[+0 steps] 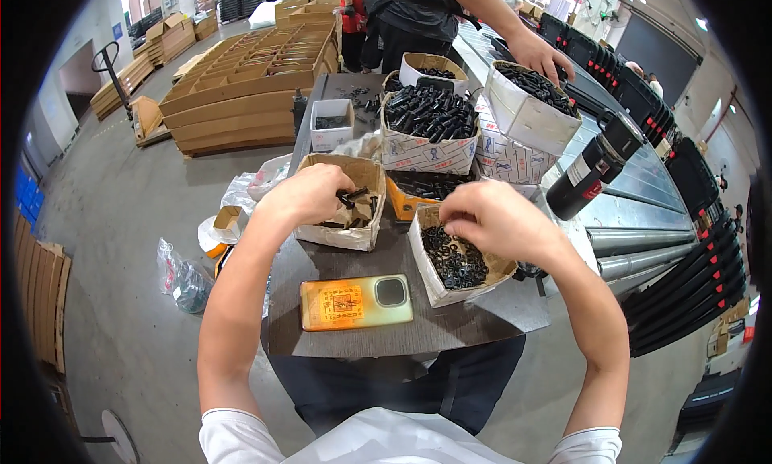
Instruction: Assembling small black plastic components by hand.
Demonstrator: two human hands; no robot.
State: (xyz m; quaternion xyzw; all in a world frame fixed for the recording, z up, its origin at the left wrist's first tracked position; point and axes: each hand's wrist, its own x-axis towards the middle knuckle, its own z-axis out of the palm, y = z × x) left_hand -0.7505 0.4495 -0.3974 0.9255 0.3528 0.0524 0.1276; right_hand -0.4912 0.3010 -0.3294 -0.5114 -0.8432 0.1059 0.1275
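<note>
My left hand point(318, 192) reaches over a worn open carton point(360, 237) holding a few black parts. Its fingers are closed on a black bolt point(351, 199), and others like it lie beside the fingertips. My right hand point(490, 213) dips into a second open carton point(434, 283), at the right, filled with small black ring-shaped pieces point(457, 264) like nuts or washers. Thumb and fingers are pressed together there, and whatever they hold is hidden. A phone in an orange-yellow case point(355, 302) lies on the dark table point(402, 335) in front of both cartons.
Behind stand a carton heaped with black parts point(430, 114), a tilted white carton point(527, 118) and a small white box point(331, 123). A black bottle point(597, 165) stands at right by the roller conveyor point(643, 203). A co-worker's hand point(540, 58) reaches into the tilted carton.
</note>
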